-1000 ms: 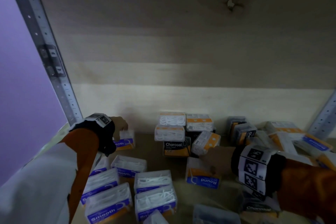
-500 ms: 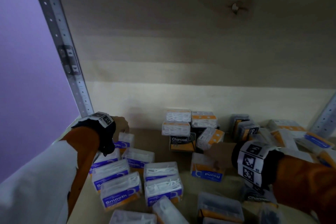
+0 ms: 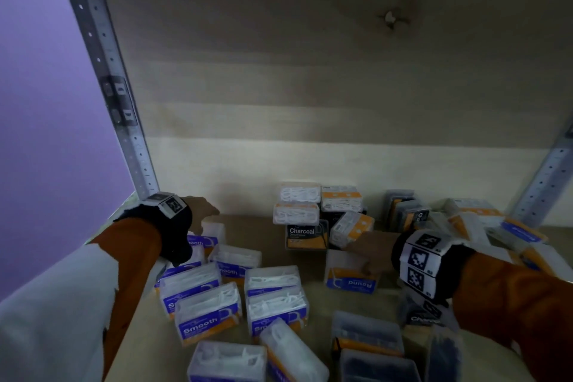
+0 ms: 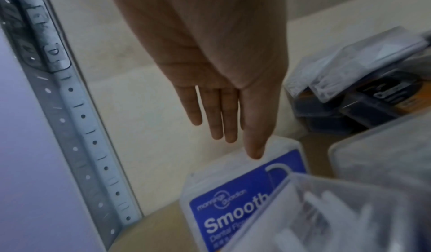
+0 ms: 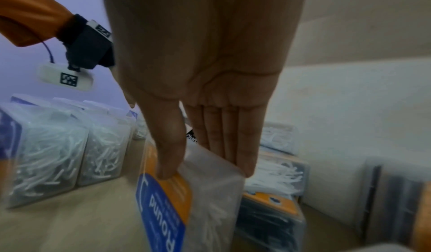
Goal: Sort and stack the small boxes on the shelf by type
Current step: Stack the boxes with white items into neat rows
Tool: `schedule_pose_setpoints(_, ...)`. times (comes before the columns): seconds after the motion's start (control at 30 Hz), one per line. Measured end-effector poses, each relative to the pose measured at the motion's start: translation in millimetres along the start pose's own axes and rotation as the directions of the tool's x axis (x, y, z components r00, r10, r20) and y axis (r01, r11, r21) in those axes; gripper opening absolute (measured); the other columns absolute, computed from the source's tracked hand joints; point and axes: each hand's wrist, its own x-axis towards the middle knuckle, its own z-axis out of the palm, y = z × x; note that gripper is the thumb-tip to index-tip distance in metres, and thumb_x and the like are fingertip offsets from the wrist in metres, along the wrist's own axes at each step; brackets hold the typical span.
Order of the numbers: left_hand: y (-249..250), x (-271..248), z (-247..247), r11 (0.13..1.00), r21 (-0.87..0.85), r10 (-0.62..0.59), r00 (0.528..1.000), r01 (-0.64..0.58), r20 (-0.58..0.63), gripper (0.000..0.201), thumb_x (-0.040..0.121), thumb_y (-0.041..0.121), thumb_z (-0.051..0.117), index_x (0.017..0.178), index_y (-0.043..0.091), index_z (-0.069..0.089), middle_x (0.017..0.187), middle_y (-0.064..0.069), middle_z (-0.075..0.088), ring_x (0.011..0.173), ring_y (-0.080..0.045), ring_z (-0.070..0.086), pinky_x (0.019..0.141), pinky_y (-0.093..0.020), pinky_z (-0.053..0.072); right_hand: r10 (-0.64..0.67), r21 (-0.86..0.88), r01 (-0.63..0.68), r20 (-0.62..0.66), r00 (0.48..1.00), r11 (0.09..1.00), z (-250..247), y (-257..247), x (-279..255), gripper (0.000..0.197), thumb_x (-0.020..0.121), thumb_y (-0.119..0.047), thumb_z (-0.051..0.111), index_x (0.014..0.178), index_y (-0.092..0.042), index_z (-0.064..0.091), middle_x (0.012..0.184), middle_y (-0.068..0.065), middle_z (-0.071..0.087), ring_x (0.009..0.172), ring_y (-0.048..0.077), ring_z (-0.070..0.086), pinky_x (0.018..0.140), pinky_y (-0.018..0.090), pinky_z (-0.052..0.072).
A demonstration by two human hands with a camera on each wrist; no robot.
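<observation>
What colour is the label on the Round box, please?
The Round box label is blue and orange, clearest in the right wrist view.

Your left grip [image 4: 210, 67] reaches forward on an outstretched arm, palm down, fingers [image 4: 217, 115] straight and close together, thumb tip touching the top edge of a Smooth box [image 4: 228, 206]. Your right grip [image 5: 205, 67] also extends forward, thumb on the near face of the Round box [image 5: 163, 210] and straight fingers against its far side, pinching it.
</observation>
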Motion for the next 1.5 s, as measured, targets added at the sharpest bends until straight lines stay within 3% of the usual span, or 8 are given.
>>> schedule_pose_setpoints(0.27,40,-50,-20,0.991,-0.068,0.097,0.975,-0.113,-0.202,0.046,0.100,0.019,0.038,0.145,0.018,0.031,0.150,-0.001,0.036,0.136,-0.017,0.037,0.110,-0.025,0.029,0.057,0.167,-0.017,-0.238,0.970,0.986,-9,22,-55,0.059,0.098,-0.032,0.045,0.149,-0.014,0.022,0.147,0.008,0.038,0.131,0.023,0.042,0.106,0.031,0.036)
schedule_pose_setpoints(0.43,90,-92,-32,0.954,-0.178,0.183,0.940,-0.240,-0.289,0.039,0.100,0.020,0.039,0.139,0.013,0.043,0.143,-0.003,0.045,0.128,-0.018,0.046,0.104,-0.025,0.033,0.182,0.242,-0.088,-0.399,0.899,0.966,1,36,-111,0.064,0.094,-0.040,0.050,0.149,-0.019,0.025,0.147,0.004,0.041,0.127,0.021,0.045,0.091,0.022,0.034)
schedule_pose_setpoints(0.63,156,-127,-28,0.916,-0.126,0.305,0.867,-0.380,-0.395,0.037,0.097,0.024,0.044,0.133,0.018,0.050,0.134,-0.005,0.053,0.119,-0.021,0.052,0.095,-0.026,0.040,0.355,0.303,-0.227,-0.488,0.797,0.926,38,46,-174,0.060,0.091,-0.038,0.055,0.143,-0.017,0.036,0.131,0.009,0.057,0.112,0.025,0.055,0.083,0.028,0.042)
schedule_pose_setpoints(0.87,224,-133,-15,0.870,-0.180,0.389,0.863,-0.459,-0.321,0.048,0.099,0.024,0.038,0.145,0.013,0.030,0.149,-0.007,0.033,0.134,-0.024,0.038,0.107,-0.031,0.034,0.505,0.396,-0.350,-0.416,0.756,0.849,99,53,-218,0.061,0.089,-0.038,0.058,0.143,-0.018,0.038,0.136,0.007,0.052,0.120,0.025,0.051,0.082,0.022,0.031)
schedule_pose_setpoints(1.03,264,-138,1,0.880,-0.155,0.382,0.864,-0.448,-0.327,0.051,0.102,0.027,0.030,0.149,0.009,0.020,0.158,-0.009,0.013,0.144,-0.023,0.020,0.115,-0.032,0.022,0.580,0.479,-0.417,-0.265,0.771,0.772,140,54,-222,0.063,0.089,-0.040,0.057,0.144,-0.018,0.034,0.138,0.008,0.051,0.122,0.026,0.052,0.093,0.030,0.043)
schedule_pose_setpoints(1.13,276,-140,13,0.894,-0.153,0.374,0.889,-0.421,-0.264,0.054,0.103,0.032,0.024,0.151,0.012,0.010,0.160,-0.006,-0.003,0.148,-0.024,0.003,0.119,-0.042,0.016,0.586,0.497,-0.422,-0.236,0.775,0.759,158,52,-220,0.060,0.090,-0.038,0.056,0.142,-0.013,0.037,0.137,0.008,0.053,0.122,0.023,0.052,0.096,0.028,0.042)
schedule_pose_setpoints(1.3,283,-141,29,0.912,-0.153,0.345,0.913,-0.381,-0.218,0.058,0.102,0.037,0.020,0.152,0.014,0.002,0.160,-0.006,-0.007,0.149,-0.022,-0.005,0.119,-0.042,0.005,0.588,0.469,-0.462,-0.163,0.792,0.752,174,48,-211,0.055,0.093,-0.037,0.052,0.141,-0.016,0.038,0.134,0.010,0.055,0.120,0.026,0.054,0.095,0.031,0.044)
schedule_pose_setpoints(1.5,283,-139,37,0.901,-0.173,0.356,0.905,-0.399,-0.233,0.060,0.102,0.039,0.022,0.152,0.013,-0.001,0.160,-0.007,-0.010,0.149,-0.022,-0.004,0.120,-0.038,0.006,0.579,0.446,-0.463,-0.165,0.798,0.766,181,49,-200,0.053,0.095,-0.035,0.047,0.143,-0.016,0.033,0.133,0.011,0.055,0.119,0.026,0.055,0.093,0.030,0.044)
